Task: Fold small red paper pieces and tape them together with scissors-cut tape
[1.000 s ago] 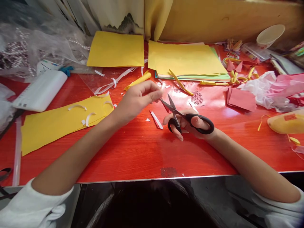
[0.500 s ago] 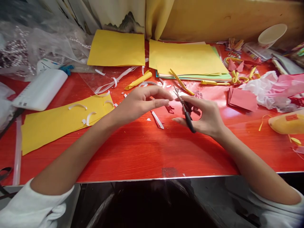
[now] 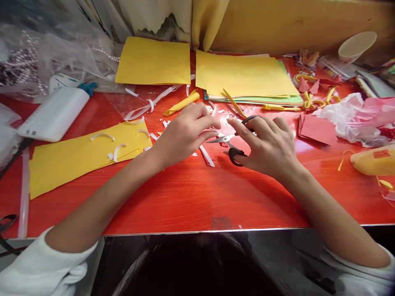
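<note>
My right hand (image 3: 270,144) holds a pair of scissors (image 3: 227,139) with black handles, thumb in the lower loop and fingers at the upper one. The blades are spread and point left, toward my left fingertips. My left hand (image 3: 187,133) is closed in a pinch, thumb against forefinger, close to the blades. Whatever it pinches is too small to make out. Just below the blades lies a red and white paper strip (image 3: 206,156) on the red table (image 3: 185,197). Behind my left hand is a rolled yellow paper (image 3: 182,102).
Yellow sheets (image 3: 152,61) and a paper stack (image 3: 247,76) lie at the back. Yellow strips of card (image 3: 77,160) with white curls are at left, near a white device (image 3: 55,115). Red paper squares (image 3: 317,129), crumpled plastic (image 3: 348,115) and a cup (image 3: 356,45) are at right.
My right hand has turned palm down, swinging the scissors from pointing up and away to pointing left, blades now apart. My left fingers have drawn together into a pinch.
</note>
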`<state>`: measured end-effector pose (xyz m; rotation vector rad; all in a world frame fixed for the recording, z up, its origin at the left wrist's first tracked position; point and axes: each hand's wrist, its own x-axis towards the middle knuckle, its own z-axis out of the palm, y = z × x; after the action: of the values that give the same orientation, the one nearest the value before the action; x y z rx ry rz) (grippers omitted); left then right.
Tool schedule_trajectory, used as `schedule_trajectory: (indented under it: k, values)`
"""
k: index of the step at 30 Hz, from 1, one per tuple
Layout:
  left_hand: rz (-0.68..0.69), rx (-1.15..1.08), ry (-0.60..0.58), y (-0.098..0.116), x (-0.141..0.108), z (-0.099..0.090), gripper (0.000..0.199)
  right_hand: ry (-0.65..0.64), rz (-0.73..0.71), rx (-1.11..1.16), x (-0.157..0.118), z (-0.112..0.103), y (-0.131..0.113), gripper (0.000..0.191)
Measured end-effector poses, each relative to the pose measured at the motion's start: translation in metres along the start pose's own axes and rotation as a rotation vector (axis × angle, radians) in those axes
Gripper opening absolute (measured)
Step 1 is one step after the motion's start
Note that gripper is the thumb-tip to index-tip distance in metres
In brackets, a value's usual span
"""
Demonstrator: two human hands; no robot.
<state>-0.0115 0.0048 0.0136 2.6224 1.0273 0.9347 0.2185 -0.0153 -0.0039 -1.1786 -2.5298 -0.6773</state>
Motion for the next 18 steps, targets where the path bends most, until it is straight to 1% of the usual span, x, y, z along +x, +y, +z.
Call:
schedule_trajectory:
  k: [6, 8, 10, 13, 15, 16, 18]
  values:
    - [0.195, 0.251, -0.019, -0.009, -0.004, 0.008, 0.022, 0.024, -0.057, -0.072, 0.002, -0.002, -0.005, 0.054]
    - [0.213, 0.297, -0.013, -0.010, -0.005, 0.011, 0.026, 0.028, -0.072, -0.090, 0.002, -0.002, -0.008, 0.052]
    - [0.201, 0.317, 0.002, -0.010, -0.006, 0.012, 0.027, 0.023, -0.075, -0.087, 0.003, -0.003, -0.010, 0.052]
    - [0.104, 0.270, 0.038, -0.009, -0.004, 0.008, 0.027, -0.013, -0.067, -0.052, 0.002, -0.003, -0.011, 0.055]
    - [-0.047, 0.146, 0.041, -0.009, -0.001, 0.003, 0.024, -0.060, -0.047, -0.022, 0.001, -0.004, -0.011, 0.059]
    - [-0.119, 0.080, 0.064, -0.010, 0.000, 0.000, 0.022, -0.084, -0.033, -0.011, 0.001, -0.004, -0.010, 0.061]
    - [-0.224, -0.008, 0.074, -0.012, 0.003, -0.005, 0.017, -0.115, -0.007, 0.005, 0.001, -0.004, -0.009, 0.063]
